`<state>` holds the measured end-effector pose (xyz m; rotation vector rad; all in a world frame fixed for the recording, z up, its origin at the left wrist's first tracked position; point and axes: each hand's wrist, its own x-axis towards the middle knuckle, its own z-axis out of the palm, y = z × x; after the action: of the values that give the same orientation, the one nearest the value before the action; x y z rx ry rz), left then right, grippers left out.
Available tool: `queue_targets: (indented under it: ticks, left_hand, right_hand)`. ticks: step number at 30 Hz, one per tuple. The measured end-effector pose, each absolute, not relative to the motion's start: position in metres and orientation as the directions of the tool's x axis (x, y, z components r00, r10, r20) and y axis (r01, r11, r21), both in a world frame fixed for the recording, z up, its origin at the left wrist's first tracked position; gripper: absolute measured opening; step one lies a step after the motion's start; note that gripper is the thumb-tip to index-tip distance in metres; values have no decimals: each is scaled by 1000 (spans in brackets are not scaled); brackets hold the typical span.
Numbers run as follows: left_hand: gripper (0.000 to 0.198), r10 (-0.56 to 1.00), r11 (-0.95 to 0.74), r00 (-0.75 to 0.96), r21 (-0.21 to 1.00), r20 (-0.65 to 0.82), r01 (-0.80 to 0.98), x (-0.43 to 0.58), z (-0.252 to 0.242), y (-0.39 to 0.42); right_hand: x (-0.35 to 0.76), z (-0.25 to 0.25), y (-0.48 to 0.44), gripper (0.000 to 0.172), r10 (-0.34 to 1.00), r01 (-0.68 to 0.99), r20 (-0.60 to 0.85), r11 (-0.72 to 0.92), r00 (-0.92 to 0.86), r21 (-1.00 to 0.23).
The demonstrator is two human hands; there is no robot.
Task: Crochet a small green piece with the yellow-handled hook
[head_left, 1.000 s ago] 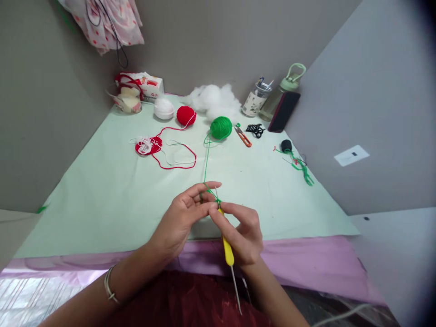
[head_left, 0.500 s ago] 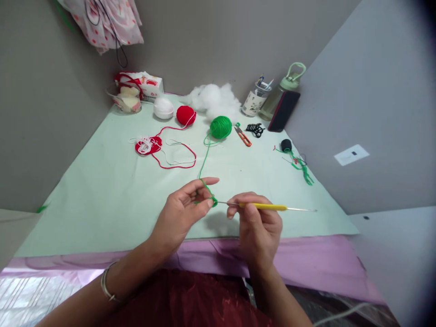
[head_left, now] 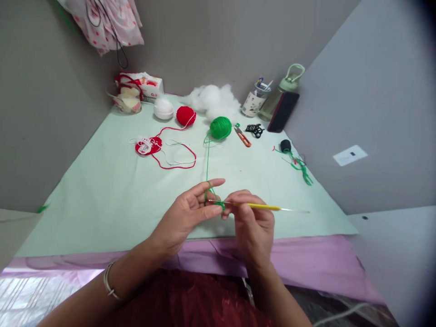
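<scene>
Between the thumb and fingers of my left hand (head_left: 185,211) is a small green crochet piece (head_left: 220,205). Green yarn runs over the raised index finger and back to the green yarn ball (head_left: 220,128) on the table. My right hand (head_left: 254,222) is closed in a pen-like grip on a crochet hook with a yellow handle (head_left: 262,206). The hook's thin metal tip passes through or over the green piece and shows on its left side, beside the left fingers; exactly how the yarn lies on it is too small to tell.
Behind the hands lie a red yarn ball (head_left: 185,116), a white yarn ball (head_left: 163,109), a red-and-white crocheted piece (head_left: 148,145), white stuffing (head_left: 213,100) and orange snips (head_left: 243,136). A phone (head_left: 284,112) leans on a bottle (head_left: 289,81) at the right, near a pen cup (head_left: 256,100).
Both hands have come closer together, the left shifting right and the right slightly left. The hook's tip now sticks out past the green piece on the left.
</scene>
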<state>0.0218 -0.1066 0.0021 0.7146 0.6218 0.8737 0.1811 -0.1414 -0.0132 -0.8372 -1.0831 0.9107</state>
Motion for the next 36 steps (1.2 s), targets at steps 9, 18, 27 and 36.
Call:
queue_targets:
  ticks: [9,18,27,36]
  left_hand:
    - [45,723,590,678,629,-134,-506,16,1,-105]
    - [42,913,295,383,874,-138,-386,25,2,-112]
    - [39,874,464,408,699,-263,-544,27,-2,-108]
    - [47,938,331,278,769,-207,-547,31,2,-110]
  right_hand:
    - [186,0,-132,22,991,-565,-78,-3,107,-825]
    - [174,-19,-137,14,904,-97,361,390,228,-916]
    - [178,-18,-146,36,666,528,742,606,72,-595]
    - [174,-17,-139,24,747,380,632,534,206,-755]
